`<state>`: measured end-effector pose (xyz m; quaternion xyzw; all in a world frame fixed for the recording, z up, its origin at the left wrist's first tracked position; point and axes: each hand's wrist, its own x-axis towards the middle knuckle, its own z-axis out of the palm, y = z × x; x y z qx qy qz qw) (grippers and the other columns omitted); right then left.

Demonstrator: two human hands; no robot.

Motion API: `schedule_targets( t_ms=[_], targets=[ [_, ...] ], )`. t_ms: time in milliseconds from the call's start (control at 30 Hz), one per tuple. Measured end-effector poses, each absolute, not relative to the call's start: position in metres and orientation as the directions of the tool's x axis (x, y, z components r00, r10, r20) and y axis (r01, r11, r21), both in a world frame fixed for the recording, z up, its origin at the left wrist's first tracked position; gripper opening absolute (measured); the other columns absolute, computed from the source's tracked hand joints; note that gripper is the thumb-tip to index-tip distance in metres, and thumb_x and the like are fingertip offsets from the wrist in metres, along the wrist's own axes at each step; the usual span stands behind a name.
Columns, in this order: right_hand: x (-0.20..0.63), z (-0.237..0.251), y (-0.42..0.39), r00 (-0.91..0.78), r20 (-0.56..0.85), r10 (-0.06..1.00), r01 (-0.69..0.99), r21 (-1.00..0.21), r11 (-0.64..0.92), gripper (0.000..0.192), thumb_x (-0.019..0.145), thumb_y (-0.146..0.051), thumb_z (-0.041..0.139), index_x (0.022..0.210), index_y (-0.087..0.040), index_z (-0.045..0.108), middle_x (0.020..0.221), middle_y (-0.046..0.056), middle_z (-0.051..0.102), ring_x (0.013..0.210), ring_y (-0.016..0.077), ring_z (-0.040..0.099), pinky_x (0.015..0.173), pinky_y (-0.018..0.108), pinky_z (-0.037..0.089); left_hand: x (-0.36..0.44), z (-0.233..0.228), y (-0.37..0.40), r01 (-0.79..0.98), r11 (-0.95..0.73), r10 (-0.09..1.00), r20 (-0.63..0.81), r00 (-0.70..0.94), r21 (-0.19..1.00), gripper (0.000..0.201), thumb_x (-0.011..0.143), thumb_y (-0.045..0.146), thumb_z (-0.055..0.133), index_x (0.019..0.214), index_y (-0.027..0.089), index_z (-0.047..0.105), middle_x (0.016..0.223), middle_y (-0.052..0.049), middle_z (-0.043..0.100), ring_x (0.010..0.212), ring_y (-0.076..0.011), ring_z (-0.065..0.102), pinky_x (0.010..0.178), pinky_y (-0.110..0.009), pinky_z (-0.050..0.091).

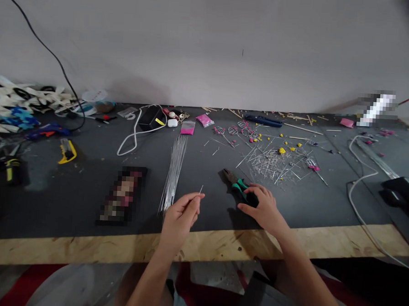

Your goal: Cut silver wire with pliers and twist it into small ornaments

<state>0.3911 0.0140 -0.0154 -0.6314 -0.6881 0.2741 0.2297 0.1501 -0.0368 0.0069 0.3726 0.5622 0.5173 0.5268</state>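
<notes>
- Near the front edge of the dark table [68, 200], the left hand [180, 218] pinches a short piece of thin wire [201, 189] between thumb and fingertips; the wire points up and a little to the right.
- The right hand [265, 208] lies on the green-handled pliers [239, 186], with the fingers curled over the handles. The metal nose of the pliers points away to the upper left. It seems that the pliers rest on the table, but the hand covers the handles, so I cannot tell if they are lifted.
- Just beside the left hand, on its far side, a bundle of long straight wires [174, 169] lies on the table and runs away from the person.
- Behind the right hand there is a heap of cut wire bits [275, 163], mixed with small yellow and pink pieces.
- Farther back lie two pink packets [188, 127], a white cable [135, 133] and a blue tool [263, 121].
- A yellow knife [66, 151] lies well apart on the left.
- The table has a light wooden edge [83, 249] at the front.
</notes>
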Motion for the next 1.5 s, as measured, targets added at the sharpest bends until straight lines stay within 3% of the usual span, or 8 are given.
schedule_targets(
  t_ms=[133,367,567,733,800,900,1033,1500],
  targets=[
    [0.386,-0.018,0.014,-0.108,0.000,0.994,0.825,-0.558,0.090,0.030,0.067,-0.039,0.071,0.093,-0.028,0.062,0.126,0.007,0.052,0.115,0.0356,0.042,0.091,0.055,0.030,0.142,0.005,-0.040,0.133,0.134,0.976,-0.108,-0.187,0.982,0.026,0.083,0.037,0.056,0.100,0.020,0.064,0.064,0.002,0.055,0.053,-0.0086,0.049,0.049,-0.019,0.038],
    [0.357,0.011,-0.005,-0.265,0.153,0.952,0.374,-0.894,0.248,0.027,0.080,-0.032,0.062,0.106,-0.027,0.063,0.099,0.005,0.062,0.083,0.0190,0.058,0.077,0.034,0.046,0.148,0.010,-0.043,0.429,-0.093,0.996,0.087,0.034,0.899,0.018,0.085,0.027,0.052,0.093,0.024,0.068,0.084,-0.003,0.068,0.077,-0.0161,0.061,0.070,-0.024,0.044],
    [0.337,0.014,-0.011,-0.360,0.127,0.924,0.246,-0.943,0.225,0.013,0.082,-0.028,0.060,0.090,-0.026,0.070,0.085,0.002,0.069,0.081,0.0185,0.062,0.074,0.032,0.048,0.161,0.011,-0.039,0.412,-0.187,0.979,0.133,0.157,0.891,0.019,0.085,0.024,0.051,0.092,0.025,0.070,0.081,-0.003,0.068,0.073,-0.0169,0.060,0.068,-0.026,0.043],
    [0.337,0.004,-0.001,-0.085,-0.058,0.995,0.017,-0.998,-0.057,0.012,0.076,-0.033,0.067,0.081,-0.022,0.069,0.065,-0.001,0.065,0.061,0.0143,0.060,0.062,0.028,0.048,0.162,0.008,-0.050,0.441,-0.311,0.862,0.445,-0.243,0.842,0.013,0.071,0.020,0.068,0.082,0.026,0.072,0.086,-0.005,0.068,0.092,-0.0233,0.059,0.090,-0.038,0.040],
    [0.337,0.002,0.002,-0.043,-0.131,0.990,-0.149,-0.979,-0.136,0.015,0.073,-0.033,0.070,0.080,-0.021,0.067,0.065,-0.002,0.065,0.059,0.0126,0.060,0.062,0.028,0.050,0.165,0.006,-0.058,0.434,-0.404,0.805,0.538,-0.249,0.805,0.012,0.069,0.018,0.070,0.078,0.026,0.071,0.075,-0.003,0.067,0.077,-0.0207,0.059,0.083,-0.038,0.043],
    [0.334,0.003,0.000,-0.046,-0.189,0.981,-0.325,-0.926,-0.194,0.019,0.068,-0.032,0.074,0.079,-0.020,0.064,0.067,-0.003,0.067,0.060,0.0120,0.062,0.061,0.027,0.051,0.179,0.001,-0.062,0.309,-0.291,0.942,0.327,-0.071,0.905,0.004,0.076,0.021,0.063,0.077,0.022,0.067,0.071,-0.003,0.063,0.069,-0.0173,0.057,0.072,-0.031,0.045],
    [0.329,0.007,-0.009,-0.083,-0.218,0.972,-0.371,-0.899,-0.233,0.020,0.066,-0.028,0.077,0.074,-0.019,0.061,0.064,-0.004,0.066,0.057,0.0107,0.062,0.057,0.024,0.050,0.202,-0.002,-0.052,-0.026,0.001,0.987,-0.005,-0.158,1.000,0.028,0.079,0.032,0.063,0.104,0.019,0.062,0.083,-0.004,0.065,0.075,-0.0161,0.060,0.070,-0.027,0.049],
    [0.342,0.029,-0.025,-0.352,-0.330,0.876,-0.366,-0.813,-0.453,0.010,0.073,-0.026,0.069,0.073,-0.016,0.066,0.065,0.001,0.067,0.062,0.0131,0.063,0.056,0.024,0.051,0.197,0.009,-0.035,-0.231,0.066,0.998,-0.066,0.009,0.971,0.020,0.077,0.036,0.064,0.075,0.017,0.068,0.074,-0.004,0.066,0.064,-0.0134,0.060,0.061,-0.025,0.051]
  ],
)
